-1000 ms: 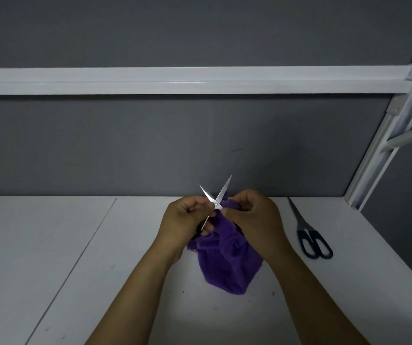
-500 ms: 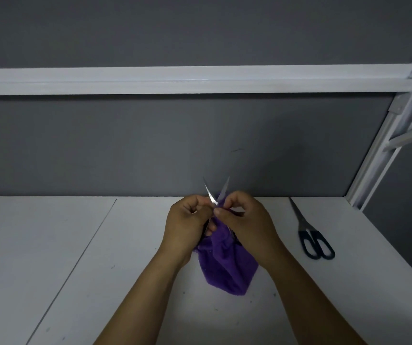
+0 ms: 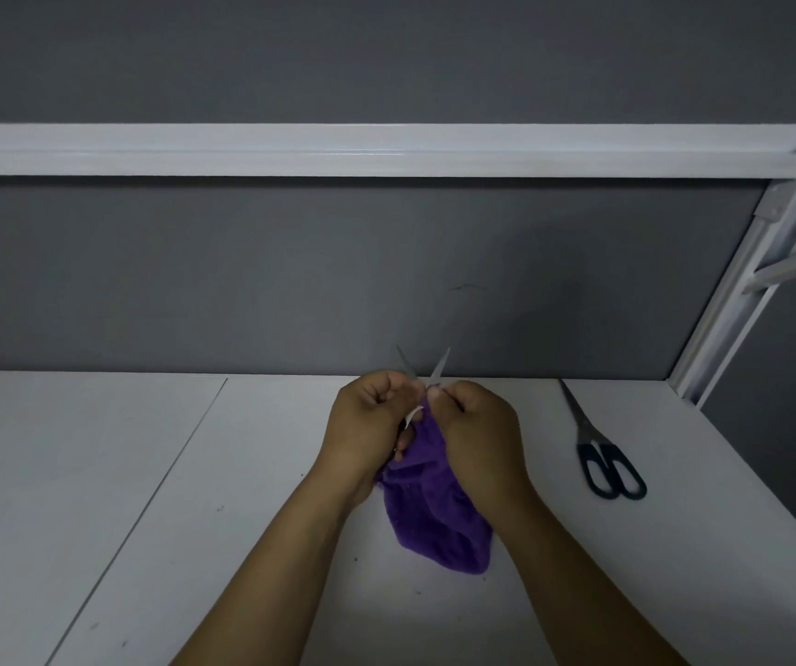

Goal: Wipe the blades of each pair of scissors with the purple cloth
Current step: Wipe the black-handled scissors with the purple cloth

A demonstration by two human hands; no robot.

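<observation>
Hanging nearest the camera, the purple cloth (image 3: 439, 521) droops from between the two hands toward the white table (image 3: 98, 473). Its tail is left loose, likely so that only the bunched top has to be worked along the metal. Above it the left hand (image 3: 367, 415) is curled tight round the handles of the small scissors (image 3: 438, 368), holding them clear of the table. Their blades are spread in a V pointing away, which exposes each one singly. The right hand (image 3: 478, 425) is closed too, fingertips pinching the cloth's top just by the pivot. The cloth seems wrapped round the base of the right-hand blade, though the fingers hide the contact. I judge this pair mid-wipe. Farther right, well apart from the hands, black-handled scissors (image 3: 600, 444) lie shut and flat on the table, tips toward the grey wall (image 3: 290, 281), presumably parked within reach for their turn. A white rail (image 3: 338, 149) crosses the wall above.
</observation>
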